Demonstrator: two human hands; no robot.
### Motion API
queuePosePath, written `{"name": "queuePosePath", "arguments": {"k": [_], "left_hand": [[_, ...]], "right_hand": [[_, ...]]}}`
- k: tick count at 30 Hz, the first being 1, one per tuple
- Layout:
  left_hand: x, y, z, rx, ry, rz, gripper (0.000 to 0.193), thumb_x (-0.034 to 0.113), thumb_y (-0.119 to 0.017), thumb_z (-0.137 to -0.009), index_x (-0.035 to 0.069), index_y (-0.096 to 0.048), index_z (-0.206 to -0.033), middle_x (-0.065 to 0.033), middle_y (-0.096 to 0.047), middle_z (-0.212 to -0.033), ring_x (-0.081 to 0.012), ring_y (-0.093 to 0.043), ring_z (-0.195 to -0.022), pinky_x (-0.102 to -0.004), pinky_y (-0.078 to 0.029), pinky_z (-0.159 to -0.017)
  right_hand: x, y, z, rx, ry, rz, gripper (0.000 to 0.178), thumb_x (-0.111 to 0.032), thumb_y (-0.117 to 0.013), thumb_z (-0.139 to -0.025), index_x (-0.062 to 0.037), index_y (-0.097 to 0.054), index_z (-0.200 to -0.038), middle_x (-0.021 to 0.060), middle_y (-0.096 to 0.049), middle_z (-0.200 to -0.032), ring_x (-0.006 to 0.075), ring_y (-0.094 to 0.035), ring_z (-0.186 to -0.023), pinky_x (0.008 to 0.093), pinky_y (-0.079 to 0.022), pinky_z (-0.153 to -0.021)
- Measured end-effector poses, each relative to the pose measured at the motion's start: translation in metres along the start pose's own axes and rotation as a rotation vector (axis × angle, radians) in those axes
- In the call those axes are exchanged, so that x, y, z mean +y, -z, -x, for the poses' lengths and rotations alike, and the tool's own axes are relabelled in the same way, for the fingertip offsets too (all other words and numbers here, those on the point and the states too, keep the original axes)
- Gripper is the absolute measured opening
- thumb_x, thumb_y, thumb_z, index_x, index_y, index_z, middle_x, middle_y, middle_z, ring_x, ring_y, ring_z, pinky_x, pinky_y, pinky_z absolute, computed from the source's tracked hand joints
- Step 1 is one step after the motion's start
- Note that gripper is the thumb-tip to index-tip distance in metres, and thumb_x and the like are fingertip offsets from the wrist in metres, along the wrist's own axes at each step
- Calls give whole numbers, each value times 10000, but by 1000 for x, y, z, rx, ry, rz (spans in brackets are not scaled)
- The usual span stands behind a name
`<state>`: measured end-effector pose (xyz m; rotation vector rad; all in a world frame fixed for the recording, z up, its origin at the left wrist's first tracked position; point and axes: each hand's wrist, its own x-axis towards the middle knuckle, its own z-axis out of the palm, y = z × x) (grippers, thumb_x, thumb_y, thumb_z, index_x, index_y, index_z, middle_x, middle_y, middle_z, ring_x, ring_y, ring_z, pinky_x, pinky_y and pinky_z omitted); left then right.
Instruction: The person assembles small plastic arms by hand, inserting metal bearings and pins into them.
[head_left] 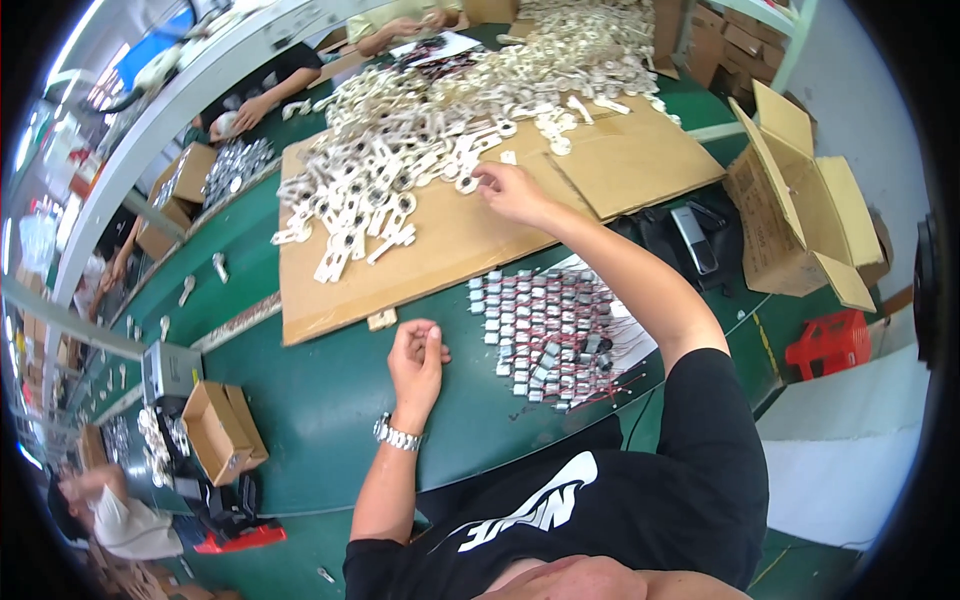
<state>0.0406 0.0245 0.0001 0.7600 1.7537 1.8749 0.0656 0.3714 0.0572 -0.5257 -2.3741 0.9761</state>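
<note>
My right hand (512, 192) reaches out to the near edge of a heap of white plastic parts (365, 195), each with a round end and a short handle. Its fingers are closed at the rim of one white plastic part (467, 184). My left hand (416, 352), a metal watch (397, 433) on its wrist, hovers above the green table, just short of the cardboard sheet. Its fingers are curled in, so whatever may be inside is hidden. Between my arms lie rows of small silver motors (540, 325) with thin red wires, partly on white paper.
Brown cardboard sheet (640, 160) lies under the heap. An opened carton (790, 220) and a black bag (650, 235) are at the right, above a red plastic stool (830, 342). A small carton (222, 432) stands at the left. Co-workers' hands (250, 112) work across the table.
</note>
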Motion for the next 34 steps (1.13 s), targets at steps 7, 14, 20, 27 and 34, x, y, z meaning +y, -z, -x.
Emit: {"name": "queuePosePath", "arguments": {"k": [7, 14, 20, 27, 34], "left_hand": [[1, -10, 0, -18, -93, -329, 131, 129, -711, -1071, 9, -658, -1079, -10, -681, -870, -68, -627, -704, -225, -516, -634], [7, -16, 5, 23, -88, -372, 91, 69, -743, -1019, 1, -687, -994, -47, -702, -864, -84, -610, -690, -241, -503, -645], [80, -49, -71, -178, -507, -730, 58, 37, -708, -1008, 9, -676, -1047, -104, -681, -872, -171, -626, -711, -311, -518, -678], [76, -144, -326, -298, -663, -855, 235, 204, -662, -1059, 1, -696, -1173, -185, -721, -1118, -347, -682, -1019, -461, -544, -890], [49, -221, -468, 16, -288, -1283, 706, 676, -523, -1058, 120, -657, -1471, -273, -580, -1550, -444, -523, -1455, -478, -403, -1219]], "right_hand": [[115, 113, 8, 333, -205, 240, 385, -151, -679, -926, -4, -702, -1282, 278, -717, -1157, 440, -696, -1101, 514, -570, -967], [177, 146, -28, 161, -522, 557, 845, -588, -706, -960, -69, -490, -1591, 256, -494, -1588, 466, -426, -1472, 533, -396, -1207], [156, 115, -50, 23, -423, 417, 1163, -921, -541, -856, -213, -282, -1741, 263, -279, -1752, 506, -205, -1617, 654, -166, -1270], [165, 89, -69, 305, -396, 547, 747, -661, -476, -1056, -172, -514, -1620, 304, -291, -1729, 533, -235, -1582, 662, -238, -1221], [174, 84, -65, 493, -422, 527, 828, -664, -494, -1054, -123, -402, -1674, 343, -335, -1682, 535, -249, -1577, 677, -248, -1216]]}}
